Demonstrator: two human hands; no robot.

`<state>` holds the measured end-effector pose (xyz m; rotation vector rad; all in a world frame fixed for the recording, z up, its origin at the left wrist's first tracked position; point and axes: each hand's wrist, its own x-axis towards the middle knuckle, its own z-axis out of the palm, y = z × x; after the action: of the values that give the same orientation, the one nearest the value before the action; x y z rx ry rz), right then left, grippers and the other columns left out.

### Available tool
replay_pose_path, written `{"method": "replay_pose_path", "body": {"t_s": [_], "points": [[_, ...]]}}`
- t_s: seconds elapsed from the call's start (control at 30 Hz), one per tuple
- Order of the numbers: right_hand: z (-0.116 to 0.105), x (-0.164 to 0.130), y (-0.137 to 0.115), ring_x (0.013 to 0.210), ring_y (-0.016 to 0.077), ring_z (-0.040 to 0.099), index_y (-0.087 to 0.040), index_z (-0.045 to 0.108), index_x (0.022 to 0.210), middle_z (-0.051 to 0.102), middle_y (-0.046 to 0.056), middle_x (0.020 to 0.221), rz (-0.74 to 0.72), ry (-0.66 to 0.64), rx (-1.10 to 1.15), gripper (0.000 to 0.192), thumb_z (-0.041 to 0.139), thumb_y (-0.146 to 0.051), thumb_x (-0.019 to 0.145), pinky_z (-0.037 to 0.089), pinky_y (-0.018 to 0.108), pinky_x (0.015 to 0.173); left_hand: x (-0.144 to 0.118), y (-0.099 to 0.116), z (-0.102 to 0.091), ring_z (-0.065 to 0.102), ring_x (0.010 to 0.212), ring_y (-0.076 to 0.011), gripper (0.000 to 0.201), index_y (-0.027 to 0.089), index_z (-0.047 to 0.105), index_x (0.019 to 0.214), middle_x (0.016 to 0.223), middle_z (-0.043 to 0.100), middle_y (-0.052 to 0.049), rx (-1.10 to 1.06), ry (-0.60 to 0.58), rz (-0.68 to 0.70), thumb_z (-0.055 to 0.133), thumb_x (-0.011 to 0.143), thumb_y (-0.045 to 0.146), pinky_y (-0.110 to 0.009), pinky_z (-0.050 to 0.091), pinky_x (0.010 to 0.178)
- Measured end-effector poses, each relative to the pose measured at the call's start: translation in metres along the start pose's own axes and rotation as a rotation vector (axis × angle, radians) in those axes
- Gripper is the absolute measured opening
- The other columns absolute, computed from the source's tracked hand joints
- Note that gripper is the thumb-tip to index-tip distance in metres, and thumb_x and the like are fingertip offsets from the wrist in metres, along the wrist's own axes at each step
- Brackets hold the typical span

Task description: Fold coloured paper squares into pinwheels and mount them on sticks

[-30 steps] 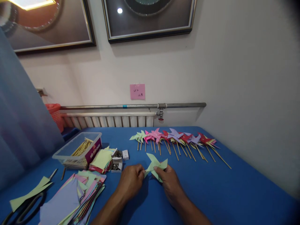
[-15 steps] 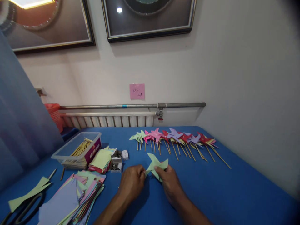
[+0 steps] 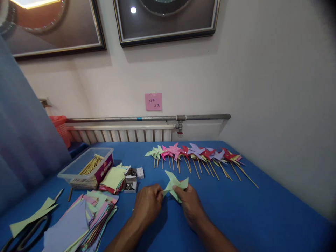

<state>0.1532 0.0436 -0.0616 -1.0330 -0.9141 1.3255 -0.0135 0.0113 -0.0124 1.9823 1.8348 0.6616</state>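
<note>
Your pinwheel [image 3: 173,180] is smooth, matt paper. You have wooden sticks [image 3: 91,165] and a glossy plastic tub [image 3: 107,168].

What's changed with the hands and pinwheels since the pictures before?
Nothing I can clearly see. The left hand and right hand still hold the light-green paper pinwheel. The row of pinwheels on sticks stayed put.

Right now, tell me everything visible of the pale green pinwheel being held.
The pale green pinwheel looks like matte paper, with pointed, folded blades. One blade points up and leftward, another right; the lower part is partly hidden. It is held above the blue tabletop, face tilted toward the camera. The right grip has its thumb across the front near the centre; the left grip pinches the left tip. No stick shows on it.
</note>
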Motion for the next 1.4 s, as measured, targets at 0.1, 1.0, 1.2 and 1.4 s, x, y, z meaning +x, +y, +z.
{"method": "replay_pose_path", "body": {"t_s": [0.1,1.0,1.2,1.4], "points": [[0.000,0.000,0.000,0.075,0.0266,0.073,-0.020,0.078,0.094,0.081,0.003,0.080,0.001,0.002,-0.009,0.040,0.089,-0.047,0.067,0.055,0.033,0.069,0.000,0.001,-0.001,0.070,0.083,-0.0205,0.022,0.019,0.073,0.084,0.085,0.078,-0.006,0.000,-0.002,-0.007,0.057,0.098,0.016,-0.030,0.030,0.070],[-0.004,0.007,0.011,0.071,0.0245,0.071,-0.020,0.076,0.093,0.080,0.003,0.080,-0.033,0.016,-0.068,0.041,0.085,-0.051,0.069,0.055,0.032,0.066,0.000,0.001,0.001,0.069,0.082,-0.0212,0.022,0.018,0.073,0.082,0.083,0.077,-0.007,-0.001,0.021,0.004,0.057,0.097,0.016,-0.030,0.028,0.069],[-0.004,0.006,0.009,0.071,0.0251,0.073,-0.020,0.075,0.094,0.079,0.002,0.076,-0.008,0.009,-0.037,0.042,0.086,-0.050,0.068,0.056,0.031,0.066,0.000,0.002,0.000,0.070,0.081,-0.0203,0.021,0.019,0.074,0.084,0.082,0.078,-0.006,0.001,0.003,-0.007,0.058,0.097,0.017,-0.030,0.029,0.068],[-0.004,0.008,0.009,0.074,0.0259,0.074,-0.020,0.076,0.098,0.081,0.003,0.081,-0.001,0.004,-0.025,0.042,0.087,-0.047,0.068,0.057,0.033,0.069,0.000,0.002,-0.002,0.070,0.085,-0.0212,0.022,0.019,0.076,0.089,0.088,0.079,-0.007,-0.003,-0.019,-0.009,0.056,0.098,0.016,-0.030,0.029,0.069]]}}
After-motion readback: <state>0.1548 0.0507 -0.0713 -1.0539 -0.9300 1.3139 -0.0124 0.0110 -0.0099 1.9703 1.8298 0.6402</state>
